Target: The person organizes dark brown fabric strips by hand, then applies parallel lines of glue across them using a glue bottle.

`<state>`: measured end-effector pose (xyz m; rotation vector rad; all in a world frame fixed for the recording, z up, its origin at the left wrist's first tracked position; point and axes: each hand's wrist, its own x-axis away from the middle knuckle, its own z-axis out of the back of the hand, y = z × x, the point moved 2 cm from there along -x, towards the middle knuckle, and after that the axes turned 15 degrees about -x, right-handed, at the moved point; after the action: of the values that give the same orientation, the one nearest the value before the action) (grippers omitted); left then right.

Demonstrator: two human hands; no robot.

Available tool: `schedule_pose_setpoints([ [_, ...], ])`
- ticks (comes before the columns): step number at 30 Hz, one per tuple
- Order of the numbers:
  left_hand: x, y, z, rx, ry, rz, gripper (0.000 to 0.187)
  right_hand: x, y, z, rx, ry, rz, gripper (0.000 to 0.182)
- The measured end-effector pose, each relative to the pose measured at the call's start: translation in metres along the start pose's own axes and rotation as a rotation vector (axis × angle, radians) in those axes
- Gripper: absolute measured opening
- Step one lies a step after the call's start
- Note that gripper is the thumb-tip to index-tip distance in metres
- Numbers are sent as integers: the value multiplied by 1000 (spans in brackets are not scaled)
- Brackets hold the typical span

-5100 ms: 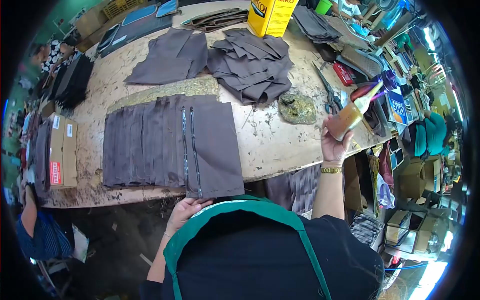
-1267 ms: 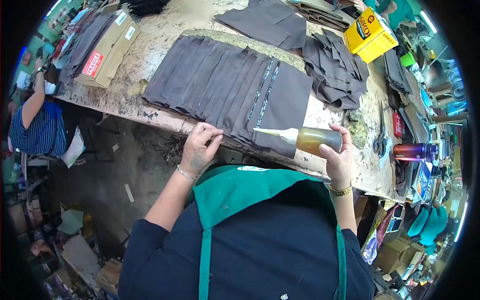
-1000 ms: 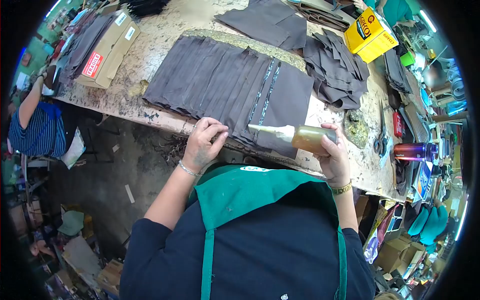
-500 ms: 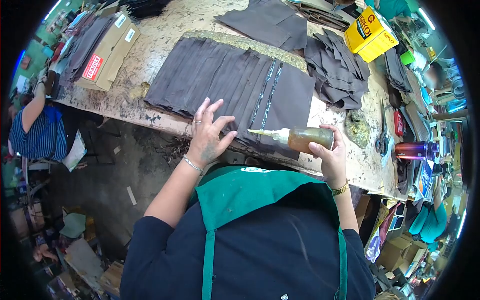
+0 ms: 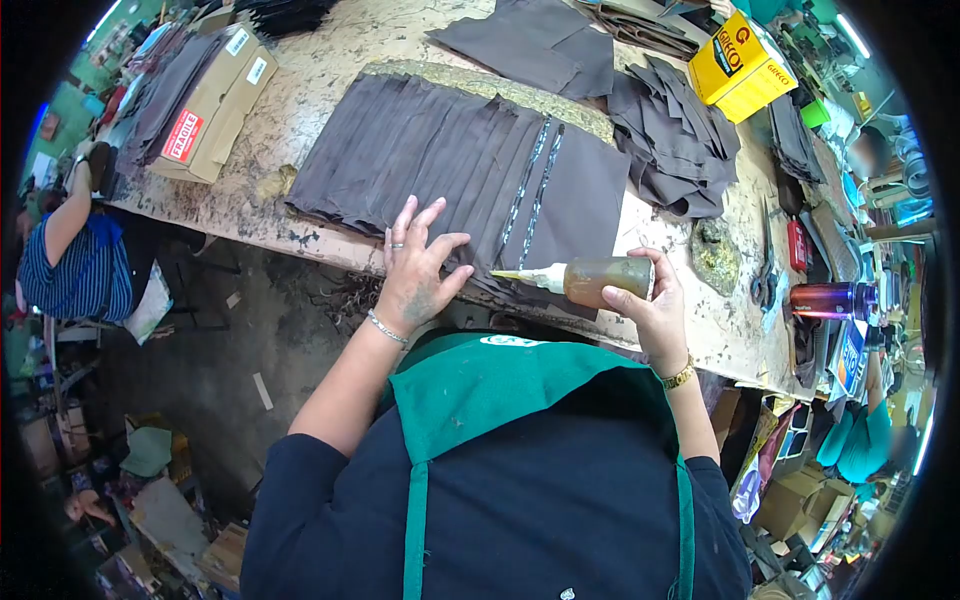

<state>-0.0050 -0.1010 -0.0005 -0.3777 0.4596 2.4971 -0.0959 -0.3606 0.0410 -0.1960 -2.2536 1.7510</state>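
My right hand (image 5: 650,310) is closed round a glue bottle (image 5: 605,282) filled with amber liquid. The bottle lies nearly level, and its pale nozzle points left at the near edge of the dark fabric pieces (image 5: 420,150). These pieces overlap in a long fanned row on the table. Two wet, shiny glue lines (image 5: 542,195) run along the strips near the row's right end. With fingers spread, my left hand (image 5: 415,270) rests at the row's near edge, left of the nozzle tip.
More dark fabric (image 5: 672,135) lies beyond the row on the worktable (image 5: 330,50). A yellow box (image 5: 740,70) stands at the back right. Scissors (image 5: 768,275) and a purple bottle (image 5: 832,300) are on the right. A cardboard box (image 5: 215,110) sits left, near a person in stripes (image 5: 80,265).
My right hand has shifted slightly left and down with the glue bottle, bringing the nozzle tip lower at the fabric's near edge. My left hand has stayed in place.
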Motion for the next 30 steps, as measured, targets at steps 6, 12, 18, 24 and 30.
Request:
schedule_pose_setpoints([
  [6, 0, 0, -2, 4, -7, 10, 35, 1, -1, -1, 20, -32, 8, 50],
  [12, 0, 0, -3, 9, 0, 14, 36, -3, -4, -4, 44, -23, 59, 50],
  [18, 0, -1, -1, 3, 1, 14, 35, -4, -13, 4, -291, -113, -154, 51],
  [24, -3, -22, 6, -12, 155, 47, 32, -65, -8, 50, -837, -22, -45, 38],
  [30, 17, -35, -18, -142, 242, 12, 70, -127, -20, 37, -386, 110, 214, 44],
])
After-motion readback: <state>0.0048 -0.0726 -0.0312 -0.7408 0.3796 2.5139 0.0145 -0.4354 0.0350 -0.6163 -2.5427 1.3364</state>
